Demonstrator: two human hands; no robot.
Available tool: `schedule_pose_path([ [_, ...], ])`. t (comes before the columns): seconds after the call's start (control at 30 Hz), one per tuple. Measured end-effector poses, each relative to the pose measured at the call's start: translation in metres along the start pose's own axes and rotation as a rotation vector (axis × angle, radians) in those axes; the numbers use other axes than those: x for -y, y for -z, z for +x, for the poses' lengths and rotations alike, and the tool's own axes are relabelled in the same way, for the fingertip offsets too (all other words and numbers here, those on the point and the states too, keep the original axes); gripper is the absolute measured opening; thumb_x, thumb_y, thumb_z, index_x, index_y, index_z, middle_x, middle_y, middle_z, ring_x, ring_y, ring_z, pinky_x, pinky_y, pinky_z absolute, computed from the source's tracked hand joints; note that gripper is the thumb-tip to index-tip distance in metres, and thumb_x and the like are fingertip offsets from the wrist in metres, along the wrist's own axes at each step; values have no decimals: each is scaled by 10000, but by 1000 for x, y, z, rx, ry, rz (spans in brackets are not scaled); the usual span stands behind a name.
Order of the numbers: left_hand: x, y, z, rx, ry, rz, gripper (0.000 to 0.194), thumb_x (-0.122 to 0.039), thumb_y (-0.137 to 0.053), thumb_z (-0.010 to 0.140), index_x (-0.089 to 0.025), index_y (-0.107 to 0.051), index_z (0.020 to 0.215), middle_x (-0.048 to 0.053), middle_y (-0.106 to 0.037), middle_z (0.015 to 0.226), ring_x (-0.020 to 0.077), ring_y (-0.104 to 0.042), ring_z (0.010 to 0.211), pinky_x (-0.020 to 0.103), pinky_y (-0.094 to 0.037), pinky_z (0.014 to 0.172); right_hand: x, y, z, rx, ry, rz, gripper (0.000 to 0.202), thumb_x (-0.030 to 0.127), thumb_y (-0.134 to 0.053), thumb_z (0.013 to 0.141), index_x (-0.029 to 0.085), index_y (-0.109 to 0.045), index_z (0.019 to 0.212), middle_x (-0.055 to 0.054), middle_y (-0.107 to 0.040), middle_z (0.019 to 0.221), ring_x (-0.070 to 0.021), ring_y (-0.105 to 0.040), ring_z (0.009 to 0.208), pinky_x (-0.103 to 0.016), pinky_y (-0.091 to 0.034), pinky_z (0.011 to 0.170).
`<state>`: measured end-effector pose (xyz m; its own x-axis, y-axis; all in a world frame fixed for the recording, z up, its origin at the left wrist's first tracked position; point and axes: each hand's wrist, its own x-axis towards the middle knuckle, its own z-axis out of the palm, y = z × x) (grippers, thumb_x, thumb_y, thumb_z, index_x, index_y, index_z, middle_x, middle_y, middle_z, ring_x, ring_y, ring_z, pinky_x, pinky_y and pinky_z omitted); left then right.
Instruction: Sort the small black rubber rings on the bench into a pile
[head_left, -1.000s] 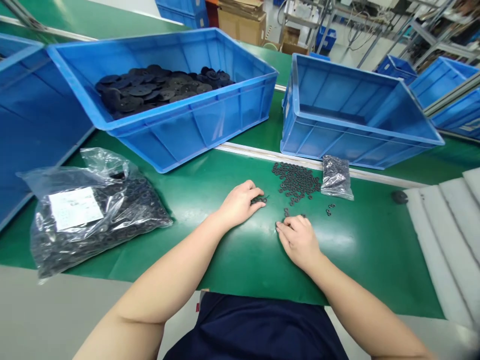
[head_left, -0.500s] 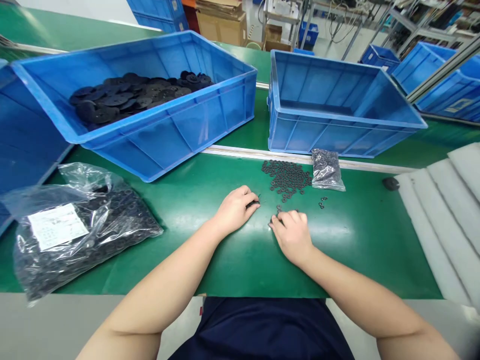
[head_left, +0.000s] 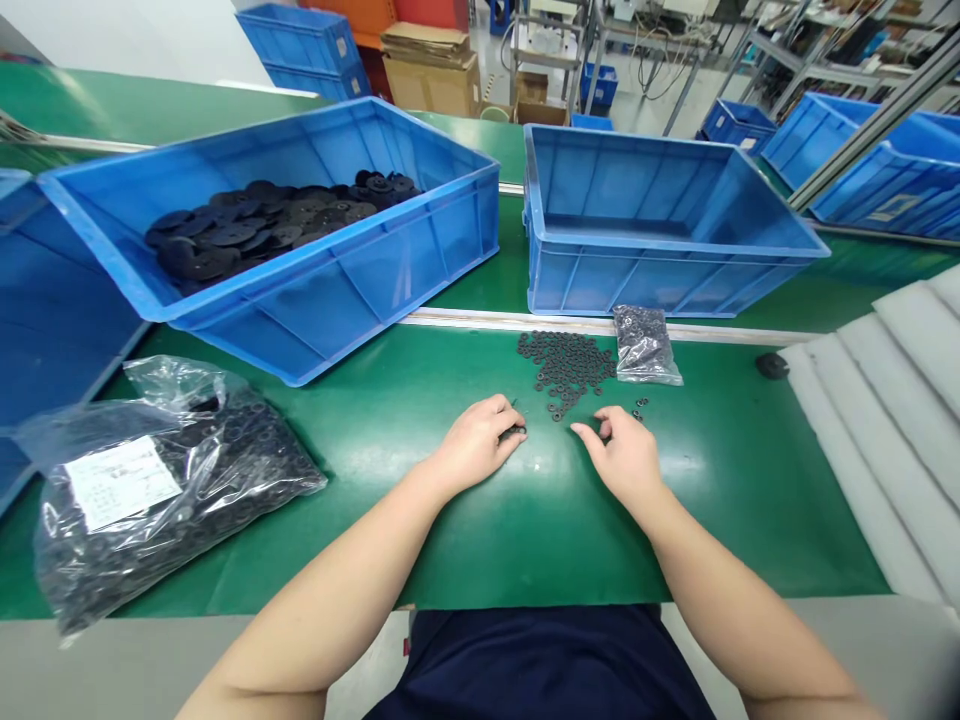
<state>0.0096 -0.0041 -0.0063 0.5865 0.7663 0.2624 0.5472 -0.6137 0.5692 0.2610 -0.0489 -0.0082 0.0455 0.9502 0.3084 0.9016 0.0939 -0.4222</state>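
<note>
Centre of frame: left hand [head_left: 480,440] curled, small black parts [head_left: 517,431] pinched at thumb and fingertips; count hidden. Just right, right hand [head_left: 624,455]: thumb and fingers parted, nothing seen between. Risk, as judged: a slack left pinch could drop parts; a careless right-hand sweep could scatter the loose ring pile [head_left: 566,362]. Pile lies just beyond both hands, touching neither. Farther, upper right: small clear bag [head_left: 645,345], then blue bin [head_left: 660,275].

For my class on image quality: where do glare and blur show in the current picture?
Head view: pale glare on the green table between the left hand and right hand; head view: glints on the big plastic bag, its label unreadable; head view, lower right corner: hazy, dark blur; head view: small rings distinguishable.
</note>
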Motion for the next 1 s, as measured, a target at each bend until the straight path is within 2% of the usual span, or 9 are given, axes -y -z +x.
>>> schedule_pose_path([
  [0.13,0,0,0,-4,18,-9,114,-264,-617,930,-184,-671,989,58,-598,922,182,-595,844,313,-499,776,9,-8,13,86,-76,-82,455,654,-540,914,206,-601,870,-15,-613,644,-182,-577,585,-297,-359,576],
  [0.3,1,-1,1,-12,14,-23,99,-251,-607,932,-185,-668,971,54,-597,909,179,-601,845,307,-497,779,29,-22,37,163,-54,-115,276,453,-612,946,220,-593,799,-33,-679,727,-189,-631,670,-287,-366,603],
  [0.4,1,-1,0,-24,4,-27,102,-259,-604,933,-186,-667,968,53,-603,909,175,-603,837,302,-500,772,31,-25,45,166,-32,-64,209,383,-648,934,216,-616,811,-31,-699,778,-181,-644,723,-275,-393,642],
  [0.53,1,0,-1,-31,-10,-27,120,-270,-596,940,-190,-674,981,55,-616,917,169,-611,829,294,-513,764,11,-8,41,102,-8,56,202,403,-626,939,216,-656,868,-14,-678,754,-162,-625,703,-270,-428,674],
  [0.67,-1,-7,0,-14,-57,-36,139,-260,-575,955,-193,-690,995,62,-633,929,167,-622,830,298,-524,767,-37,27,25,-12,-143,-57,208,394,-624,897,200,-676,950,-22,-655,735,-185,-609,680,-302,-441,662],
  [0.73,-3,-12,1,-16,-93,-29,143,-250,-571,958,-190,-695,993,67,-638,933,175,-624,842,308,-527,774,-60,38,20,2,-178,-88,201,375,-621,873,200,-678,954,-17,-642,725,-186,-596,657,-307,-439,642],
  [0.8,-7,-18,3,-21,-114,-19,144,-242,-569,960,-187,-697,995,71,-641,940,180,-623,852,314,-530,782,-73,41,21,45,-153,-71,142,312,-604,861,205,-681,915,-19,-638,734,-184,-595,669,-308,-450,660],
  [0.87,-10,-22,4,-26,-121,-29,146,-243,-565,966,-190,-695,1005,73,-645,952,182,-624,868,317,-530,793,-75,37,23,80,-107,-44,107,245,-575,860,209,-676,864,-28,-638,754,-189,-601,713,-313,-463,702],
  [1.0,-10,-19,3,-49,-101,-117,155,-257,-565,972,-191,-686,1042,78,-648,987,179,-627,912,316,-532,825,-58,23,24,103,-15,-35,135,218,-541,887,205,-669,848,-52,-634,802,-203,-597,759,-326,-477,744],
])
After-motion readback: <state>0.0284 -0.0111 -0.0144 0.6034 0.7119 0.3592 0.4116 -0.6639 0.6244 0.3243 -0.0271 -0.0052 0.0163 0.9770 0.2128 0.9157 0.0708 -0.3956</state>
